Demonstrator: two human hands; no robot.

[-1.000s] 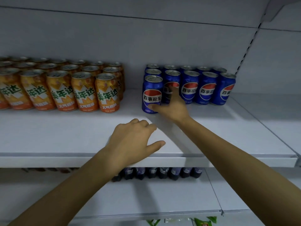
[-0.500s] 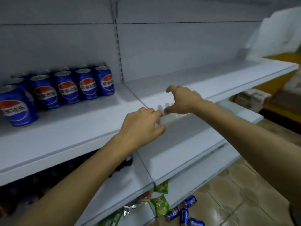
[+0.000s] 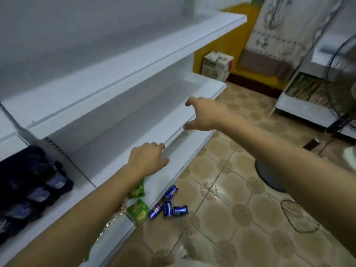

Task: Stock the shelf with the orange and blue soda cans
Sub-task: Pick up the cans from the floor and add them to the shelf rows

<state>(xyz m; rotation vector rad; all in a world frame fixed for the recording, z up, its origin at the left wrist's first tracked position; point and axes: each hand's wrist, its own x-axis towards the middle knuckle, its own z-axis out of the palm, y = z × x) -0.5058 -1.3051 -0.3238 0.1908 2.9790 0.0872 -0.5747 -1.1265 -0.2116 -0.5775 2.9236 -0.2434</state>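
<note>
Far to the left of our left hand, a row of dark bottles (image 3: 32, 191) lies in shadow on the lower level; the blur keeps us from reading their labels. Our left hand (image 3: 147, 160) is palm down over the front lip of the white shelf (image 3: 119, 116). Its fingers are loosely bent and it holds nothing; we cannot tell whether the fingertips touch the edge. Just below that wrist, two green snack packets (image 3: 137, 201) sit at the edge of the bottom shelf board.

Right of the packets and well below both hands, the blue soda cans (image 3: 167, 208) lie on their sides on the tiled floor (image 3: 231, 189). There are four, close against the shelf base: three bunched together and one (image 3: 170, 192) a little farther up.

Our right hand (image 3: 204, 116) is farther along the same shelf edge, beyond the left hand and apart from it. Its thumb and fingers are spread in an empty curve with nothing between them.

Beyond the right hand, a white carton (image 3: 216, 68) stands on the floor against a yellow wall. Farther right is a standing fan (image 3: 344, 78), its round base (image 3: 269, 176) on the tiles under our right forearm.
</note>
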